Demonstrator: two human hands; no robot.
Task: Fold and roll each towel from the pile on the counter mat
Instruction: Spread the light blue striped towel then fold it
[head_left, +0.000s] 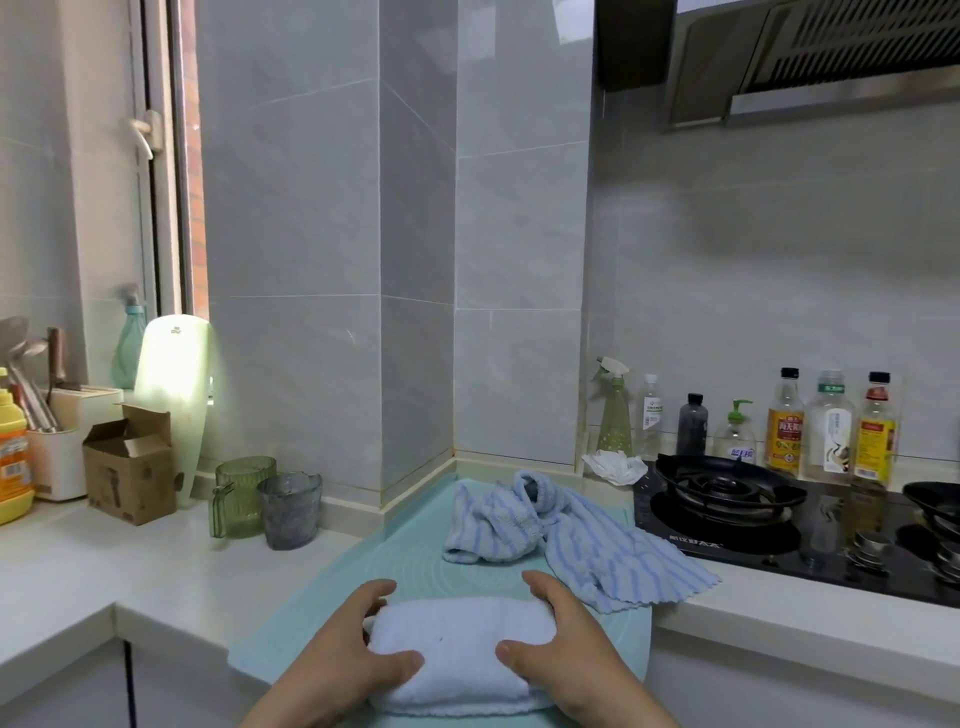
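Hands close on the two ends of a white towel (457, 654), which is folded into a thick oblong and lies on the near part of the teal counter mat (405, 551), at the bottom centre of the head view. The left hand (343, 649) grips the towel's left end: its fingers curl round the far corner and its thumb lies on top, pointing inward. The right hand (566, 639) mirrors it at the right end, fingers wrapped over the far edge and thumb pressed on the upper face. The towel sits between the two hands, touching both. Its near edge seems to be a looser single layer spread on the mat, though the wide lens blurs that part. Behind it on the same mat, well apart from the hands, lies a crumpled pile of blue-striped towels (571, 525), one end trailing toward the gas hob (727, 499) on the right. On the white table (130, 582) to the left stand a green ribbed jug (241, 493) and a grey cup (288, 512), just beside each other, with an open cardboard box (130, 467) farther left.
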